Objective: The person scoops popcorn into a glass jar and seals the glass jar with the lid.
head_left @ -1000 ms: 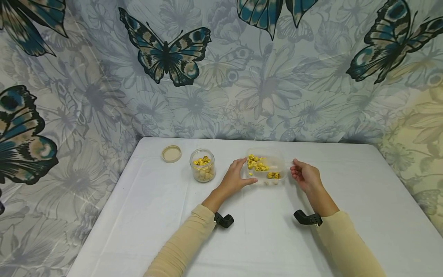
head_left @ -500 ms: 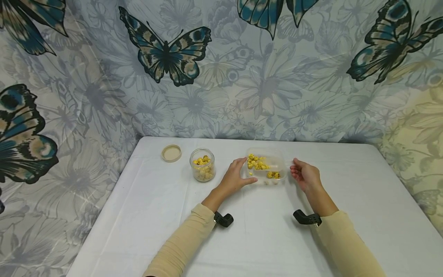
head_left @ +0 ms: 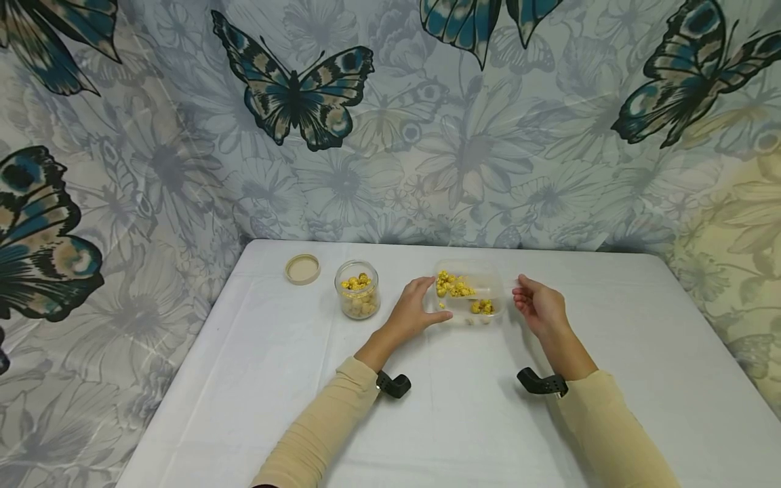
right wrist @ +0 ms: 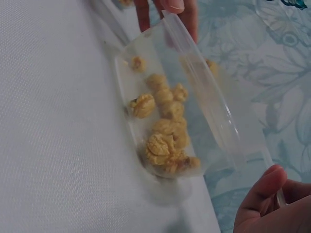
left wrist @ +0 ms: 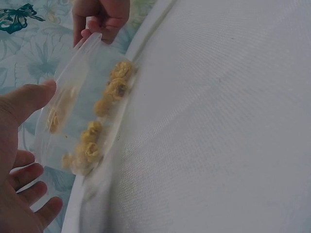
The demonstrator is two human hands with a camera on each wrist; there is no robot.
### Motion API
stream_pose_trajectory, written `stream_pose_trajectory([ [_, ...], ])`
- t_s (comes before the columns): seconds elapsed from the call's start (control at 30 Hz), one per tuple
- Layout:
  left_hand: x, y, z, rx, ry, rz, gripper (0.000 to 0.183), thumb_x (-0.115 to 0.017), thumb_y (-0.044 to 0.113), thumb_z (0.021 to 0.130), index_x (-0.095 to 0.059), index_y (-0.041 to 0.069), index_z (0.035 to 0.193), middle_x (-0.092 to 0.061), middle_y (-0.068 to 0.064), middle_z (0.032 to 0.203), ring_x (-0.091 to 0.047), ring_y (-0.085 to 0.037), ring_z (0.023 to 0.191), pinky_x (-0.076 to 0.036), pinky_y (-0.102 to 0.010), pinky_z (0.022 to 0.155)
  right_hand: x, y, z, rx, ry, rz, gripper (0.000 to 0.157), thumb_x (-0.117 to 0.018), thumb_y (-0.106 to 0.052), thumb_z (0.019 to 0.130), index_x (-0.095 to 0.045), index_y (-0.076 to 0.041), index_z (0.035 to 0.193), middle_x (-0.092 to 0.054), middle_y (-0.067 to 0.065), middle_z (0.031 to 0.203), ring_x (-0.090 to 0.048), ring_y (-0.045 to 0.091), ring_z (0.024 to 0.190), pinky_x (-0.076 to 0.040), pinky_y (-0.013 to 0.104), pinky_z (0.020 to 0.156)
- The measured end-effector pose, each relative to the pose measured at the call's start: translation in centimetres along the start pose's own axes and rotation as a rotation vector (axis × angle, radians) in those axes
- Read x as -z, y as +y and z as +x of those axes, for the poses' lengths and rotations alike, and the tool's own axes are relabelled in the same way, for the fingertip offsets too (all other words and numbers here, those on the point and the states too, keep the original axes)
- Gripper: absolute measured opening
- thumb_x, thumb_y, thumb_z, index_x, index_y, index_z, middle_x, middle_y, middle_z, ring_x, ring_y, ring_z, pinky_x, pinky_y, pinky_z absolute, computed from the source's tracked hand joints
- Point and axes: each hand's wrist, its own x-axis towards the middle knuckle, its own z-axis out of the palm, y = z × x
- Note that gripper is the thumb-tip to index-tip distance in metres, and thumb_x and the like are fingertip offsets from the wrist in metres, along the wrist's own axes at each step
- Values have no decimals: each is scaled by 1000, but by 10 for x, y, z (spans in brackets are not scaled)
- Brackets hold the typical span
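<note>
A clear plastic container [head_left: 495, 271] holds pieces of yellow popcorn [right wrist: 161, 148]. My left hand [head_left: 412, 313] holds its left end, fingers at the far left corner and thumb at the near side. At the right end, my right hand [head_left: 540, 310] pinches a thin clear handle [right wrist: 281, 198] between thumb and curled fingers. The other end of this handle is hard to make out against the see-through container. More popcorn shows blurred behind the container's wall in both wrist views.
Left of the container stands an open glass jar [head_left: 357, 309] with popcorn inside. A round beige-rimmed lid [head_left: 302, 270] lies farther left. The white-covered table [head_left: 451, 413] ends at a patterned butterfly cloth [head_left: 390, 190] behind.
Both hands stay almost where they were. My right hand has shifted very slightly to the right; the container, jar and lid keep their places.
</note>
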Motion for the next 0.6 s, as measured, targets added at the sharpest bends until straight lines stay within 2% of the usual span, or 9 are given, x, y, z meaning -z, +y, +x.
stream_pose_trajectory([
  [0.6,0,0,3,-12,-6,27,84,-78,39,82,-38,8,149,-38,-9,152,-35,-27,143,-35,-41,117,-9,-6,-9,41,-51,36,14,-58,-15,98,-65,-9,87,-62,1,64,-56,9,56,-51,17,52],
])
